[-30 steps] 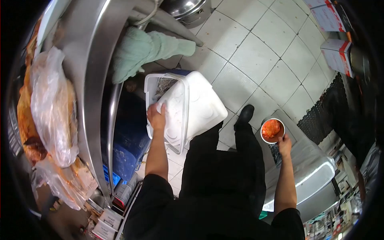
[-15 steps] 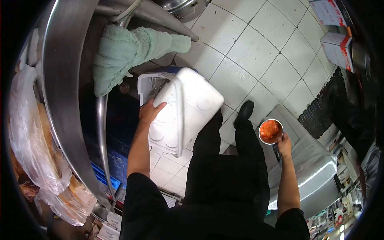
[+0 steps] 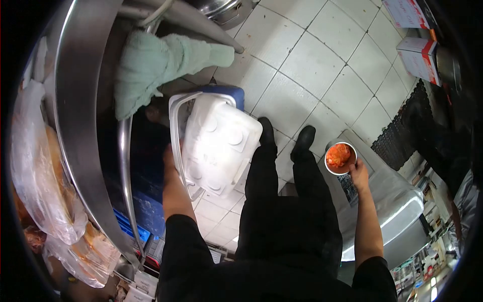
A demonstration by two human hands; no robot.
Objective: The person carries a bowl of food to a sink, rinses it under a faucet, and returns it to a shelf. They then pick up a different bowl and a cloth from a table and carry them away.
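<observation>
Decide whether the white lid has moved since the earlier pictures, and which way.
Yes: judged against the floor tiles, the white lid has shifted left in the view.

Forearms outstretched, hands well apart

No wording can be read with certainty in this kitchen scene. Large slanting lettering crosses the pale face of a red-trimmed carton at upper right (its words blurred beyond sure reading), while a second red-trimmed carton just below carries smaller print, equally unclear. Faint marks show near the middle of a white lid, too weak to make out as letters or numbers. Print on small white boxes at lower left is too tiny to decipher.
</observation>
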